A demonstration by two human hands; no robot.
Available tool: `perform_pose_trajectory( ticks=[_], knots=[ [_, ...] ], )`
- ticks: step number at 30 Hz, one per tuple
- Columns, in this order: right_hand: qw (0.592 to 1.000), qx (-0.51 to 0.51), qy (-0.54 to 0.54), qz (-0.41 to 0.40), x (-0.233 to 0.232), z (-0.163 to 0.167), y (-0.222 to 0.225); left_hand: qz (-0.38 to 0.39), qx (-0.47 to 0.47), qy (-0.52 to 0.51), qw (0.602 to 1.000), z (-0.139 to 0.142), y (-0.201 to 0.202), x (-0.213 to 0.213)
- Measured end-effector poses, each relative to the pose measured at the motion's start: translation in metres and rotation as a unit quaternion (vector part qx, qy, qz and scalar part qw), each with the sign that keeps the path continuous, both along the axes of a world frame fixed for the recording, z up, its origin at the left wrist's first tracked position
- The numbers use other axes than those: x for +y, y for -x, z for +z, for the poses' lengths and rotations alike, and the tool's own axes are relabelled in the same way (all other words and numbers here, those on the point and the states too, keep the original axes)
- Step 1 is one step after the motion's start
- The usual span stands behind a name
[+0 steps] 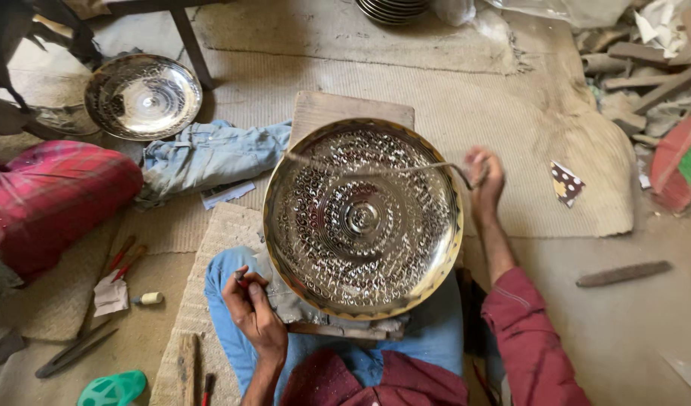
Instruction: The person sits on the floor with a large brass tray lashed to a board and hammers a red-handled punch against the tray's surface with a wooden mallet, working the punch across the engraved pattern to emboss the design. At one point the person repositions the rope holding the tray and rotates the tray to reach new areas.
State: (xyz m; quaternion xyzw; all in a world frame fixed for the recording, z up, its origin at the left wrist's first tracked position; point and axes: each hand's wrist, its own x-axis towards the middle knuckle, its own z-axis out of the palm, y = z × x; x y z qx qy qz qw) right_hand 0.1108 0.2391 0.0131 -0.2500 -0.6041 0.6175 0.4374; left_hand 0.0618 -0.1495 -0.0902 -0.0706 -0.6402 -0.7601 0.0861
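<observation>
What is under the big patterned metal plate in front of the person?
The patterned metal plate rests on a wooden block, whose far end shows above the rim, and over the person's blue-clad lap. The plate hides how much of the block lies underneath it.

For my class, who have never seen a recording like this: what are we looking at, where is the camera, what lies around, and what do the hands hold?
There is one picture, taken by a camera worn on a person's head, looking down at their own lap and two bare hands. A large round patterned metal plate rests on a wooden board over their knees. The left hand holds a small thin tool at the plate's near edge. The right hand grips a thin curved tool that reaches across the plate; its motion is blurred. On the floor lie a second shiny plate, a blue cloth, woven mats and a dark stick.
</observation>
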Motion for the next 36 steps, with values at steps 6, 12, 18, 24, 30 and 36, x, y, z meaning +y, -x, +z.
perform_pose_trajectory(
  ticks=[6,12,18,24,30,36],
  knots=[
    [0.975,0.024,-0.217,0.028,0.022,0.080,0.034,0.000,-0.007,-0.003,1.000,-0.006,0.004,0.007],
    [0.935,0.046,-0.328,0.131,0.017,0.125,0.046,-0.006,-0.012,-0.004,1.000,-0.009,0.009,0.011],
    [0.925,-0.167,-0.311,0.140,0.013,0.088,0.023,-0.012,-0.020,0.000,1.000,-0.014,0.014,0.009],
    [0.977,-0.113,-0.060,0.173,-0.032,-0.008,-0.038,-0.018,-0.016,0.018,1.000,-0.018,0.020,0.013],
    [0.943,-0.061,0.261,0.199,-0.061,-0.059,-0.058,-0.021,-0.016,0.026,0.999,-0.015,0.022,0.017],
    [0.921,0.018,0.342,0.185,-0.076,-0.039,-0.049,-0.029,-0.009,0.018,0.999,-0.014,0.017,0.015]
  ],
)
